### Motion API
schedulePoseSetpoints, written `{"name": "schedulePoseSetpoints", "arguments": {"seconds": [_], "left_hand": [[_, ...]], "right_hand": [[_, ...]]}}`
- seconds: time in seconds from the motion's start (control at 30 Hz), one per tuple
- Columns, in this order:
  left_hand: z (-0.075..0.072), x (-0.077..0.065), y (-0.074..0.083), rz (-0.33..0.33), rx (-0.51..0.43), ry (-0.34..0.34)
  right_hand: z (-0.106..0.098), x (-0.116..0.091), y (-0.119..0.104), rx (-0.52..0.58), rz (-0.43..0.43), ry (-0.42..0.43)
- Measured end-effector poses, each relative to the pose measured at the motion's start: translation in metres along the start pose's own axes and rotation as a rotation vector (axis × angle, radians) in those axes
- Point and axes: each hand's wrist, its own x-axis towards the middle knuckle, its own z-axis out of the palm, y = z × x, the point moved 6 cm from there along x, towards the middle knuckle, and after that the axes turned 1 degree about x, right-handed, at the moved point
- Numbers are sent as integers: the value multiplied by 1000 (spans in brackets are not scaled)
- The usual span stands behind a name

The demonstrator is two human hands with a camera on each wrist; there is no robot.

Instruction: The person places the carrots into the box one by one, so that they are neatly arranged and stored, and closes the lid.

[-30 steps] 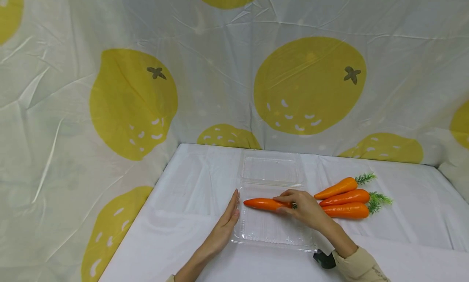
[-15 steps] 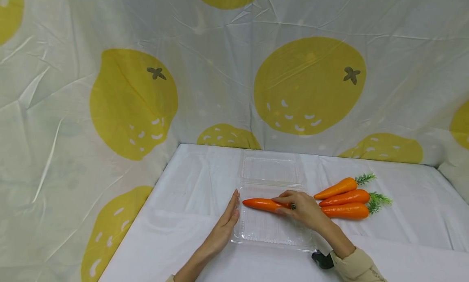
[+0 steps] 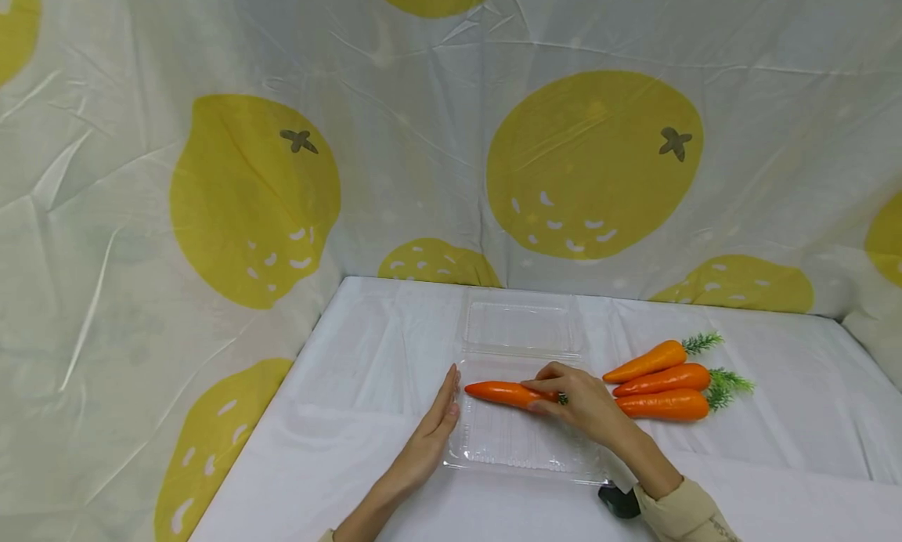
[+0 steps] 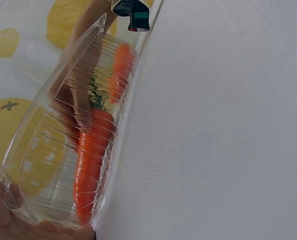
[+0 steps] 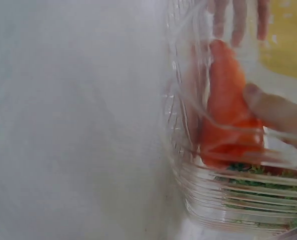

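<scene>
An orange carrot (image 3: 499, 393) lies in the base of a clear plastic clamshell box (image 3: 521, 449), its tip toward the left wall. My right hand (image 3: 590, 405) pinches the carrot near its leafy end between thumb and fingers. Straight fingers of my left hand (image 3: 428, 439) rest along the outside of the box's left wall. Through the ribbed side in the left wrist view, the same carrot (image 4: 91, 167) shows at the bottom of the box. In the right wrist view my thumb (image 5: 273, 105) presses its side, and green leaves (image 5: 258, 185) are seen through the plastic.
The box's lid (image 3: 523, 327) lies folded back, away from me. Three more carrots (image 3: 665, 379) with green tops lie on the white cloth right of the box. A dark wrist device (image 3: 620, 501) sits at my right cuff. A lemon-print curtain (image 3: 423, 174) hangs behind the table.
My right hand and the carrot have shifted slightly left, bringing the tip nearer the box's left wall. My left hand keeps its place.
</scene>
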Motion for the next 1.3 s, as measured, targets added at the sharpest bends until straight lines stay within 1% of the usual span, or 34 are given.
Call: {"name": "schedulePoseSetpoints", "arguments": {"seconds": [0.17, 0.47, 0.8, 0.9, 1.1, 1.3], "left_hand": [[0, 0, 0, -3, 0, 3], [0, -1, 0, 0, -13, -11], [1, -1, 1, -2, -12, -13], [1, -1, 1, -2, -14, -13], [0, 0, 0, 6, -5, -5], [0, 0, 1, 1, -3, -1]], "right_hand": [[0, 0, -1, -4, -6, 3], [0, 0, -1, 7, 9, -17], [0, -1, -1, -10, 2, -11], [-1, -1, -1, 2, -14, 28], [-11, -4, -3, 13, -60, 170], [-30, -12, 0, 44, -46, 221]]}}
